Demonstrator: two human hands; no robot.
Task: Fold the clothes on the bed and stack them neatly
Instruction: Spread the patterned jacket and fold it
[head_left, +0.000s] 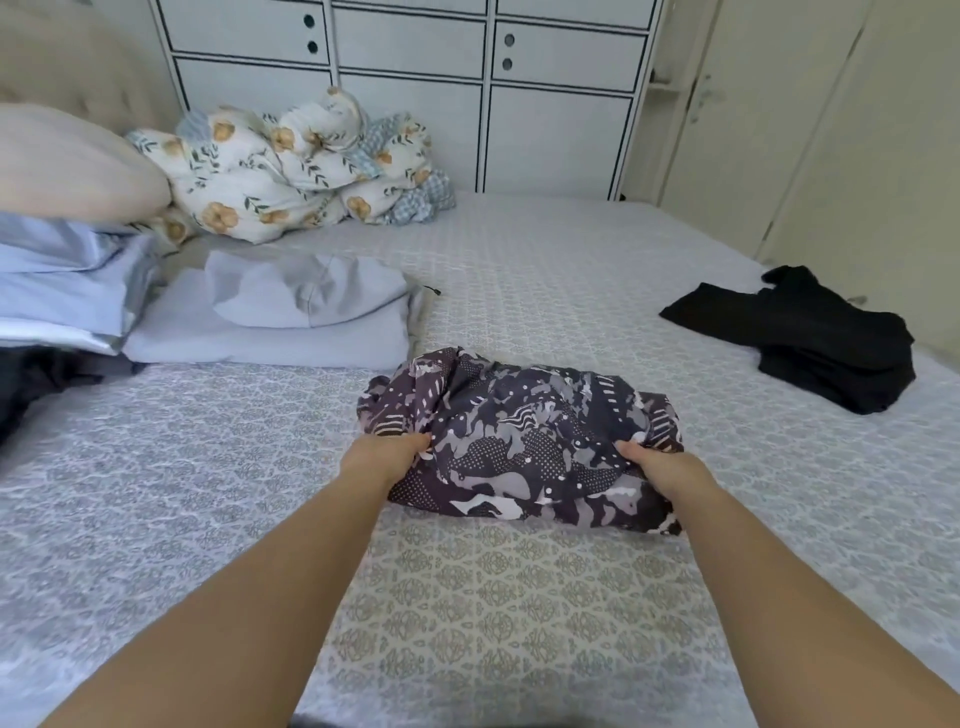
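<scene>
- Shirt (519, 441), dark with a pale print, lies bunched in the middle of the bed (519, 597), toward the near edge; it is not flat yet.
- Left hand (387, 457) pinches the shirt's left edge, fingers curled into the cloth; right hand (662, 467) grips its right side the same way.
- To do this step well, I would lift both held edges together, shake the bundle open, and lay it flat before making any crease; folding it as it lies would likely trap wrinkles.
- Even pull from both hands should keep the hems level, so the fold lines come out straight.
- Open room is good: bare sheet runs in front of the shirt to the near edge and behind it toward the far edge.
- Folded grey pile (270, 322) sits just beyond the shirt on the left; the likely place to stack, though a wide spread could brush it.
- Black garment (810, 338) lies loose near the right edge, well apart, still to be folded.
- Quilt (301, 166) is heaped at the far left corner, out of the way.
</scene>
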